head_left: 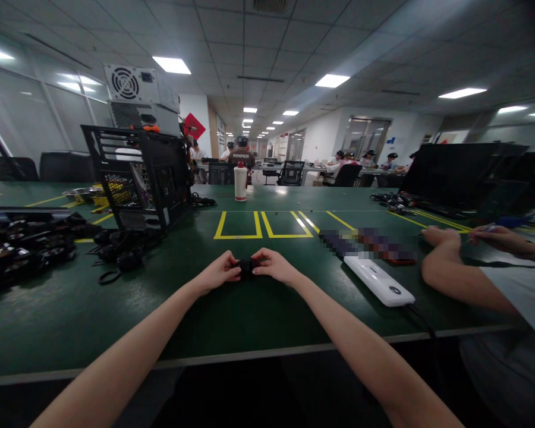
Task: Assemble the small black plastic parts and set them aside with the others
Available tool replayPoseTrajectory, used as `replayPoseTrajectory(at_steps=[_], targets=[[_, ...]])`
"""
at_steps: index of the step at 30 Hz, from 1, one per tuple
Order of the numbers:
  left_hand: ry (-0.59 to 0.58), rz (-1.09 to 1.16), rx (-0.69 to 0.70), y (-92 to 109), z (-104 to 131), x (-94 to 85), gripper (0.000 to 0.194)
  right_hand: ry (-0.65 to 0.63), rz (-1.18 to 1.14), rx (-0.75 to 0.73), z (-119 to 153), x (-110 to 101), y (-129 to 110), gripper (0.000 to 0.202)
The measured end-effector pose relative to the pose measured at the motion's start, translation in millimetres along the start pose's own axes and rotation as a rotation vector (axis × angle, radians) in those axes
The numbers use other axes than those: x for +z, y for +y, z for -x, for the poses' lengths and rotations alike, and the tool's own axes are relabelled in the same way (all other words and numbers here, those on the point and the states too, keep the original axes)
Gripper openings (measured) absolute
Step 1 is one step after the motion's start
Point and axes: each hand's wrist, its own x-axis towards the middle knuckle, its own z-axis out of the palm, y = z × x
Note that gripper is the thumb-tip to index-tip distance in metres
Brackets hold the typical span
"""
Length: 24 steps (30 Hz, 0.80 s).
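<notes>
Over the middle of the green table, a small black object point(245, 267) is held between my two hands. Its kind does not show clearly. My left hand point(219, 272) pinches its left side with thumb and fingers. From the right, my right hand point(274, 266) grips the other side, thumb below and fingers curled above. The fingers cover both ends of the object. Left of my hands lies a heap of black cables and parts point(125, 246), with a black ring point(109, 277) at its near edge.
An open computer case point(138, 178) stands back left, power supply units point(138, 86) stacked above it. A white bottle point(240, 183) stands behind yellow tape outlines point(238, 237). Right are a white power strip point(377, 279), blurred phone-like items, a co-worker's forearm point(459, 276) and dark monitors point(459, 178).
</notes>
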Motion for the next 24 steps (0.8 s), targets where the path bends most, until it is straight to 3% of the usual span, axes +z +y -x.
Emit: replayPoseTrajectory(at_steps=[4, 20, 24], targets=[[-0.045, 0.048, -0.025, -1, -3, -4.1, 0.023, 0.0, 0.017, 0.017, 0, -2, 0, 0.036], [-0.045, 0.053, -0.064, -11, -9, -6.1, 0.02, 0.038, 0.078, 0.055, -2, -3, 5, 0.051], [-0.045, 0.031, -0.066, -13, -9, -6.8, 0.02, 0.022, 0.117, 0.065, -4, -5, 12, 0.042]])
